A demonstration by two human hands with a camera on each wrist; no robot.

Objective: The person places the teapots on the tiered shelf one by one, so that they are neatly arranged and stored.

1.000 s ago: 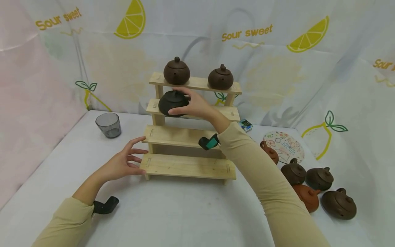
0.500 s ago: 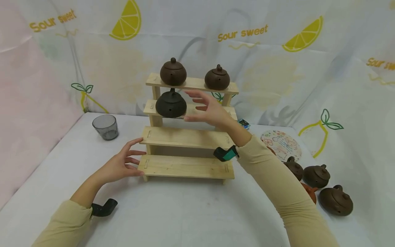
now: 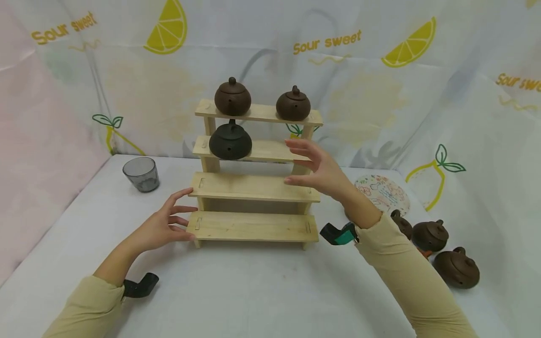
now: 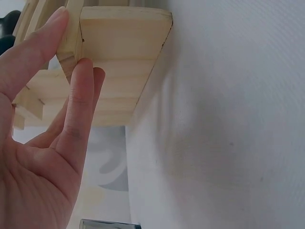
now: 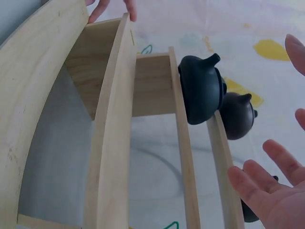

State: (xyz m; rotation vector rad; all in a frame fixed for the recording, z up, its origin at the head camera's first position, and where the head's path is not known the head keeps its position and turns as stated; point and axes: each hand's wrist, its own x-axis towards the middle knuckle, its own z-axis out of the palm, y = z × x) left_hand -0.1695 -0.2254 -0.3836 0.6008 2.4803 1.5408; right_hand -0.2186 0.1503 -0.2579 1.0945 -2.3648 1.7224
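Observation:
A stepped wooden rack stands on the white table. A black teapot sits on its second tier from the top, also seen in the right wrist view as the black teapot. Two brown teapots stand on the top tier. My right hand hovers open in front of the rack's right side, holding nothing. My left hand rests with straight fingers against the rack's lower left corner.
A grey glass cup stands to the left of the rack. Several brown teapots lie on the table at the right, near a round patterned coaster. A lemon-print cloth backs the scene.
My right hand has let go of the black teapot on the second tier and drawn back to the right and downward, fingers spread. The left hand has stayed put.

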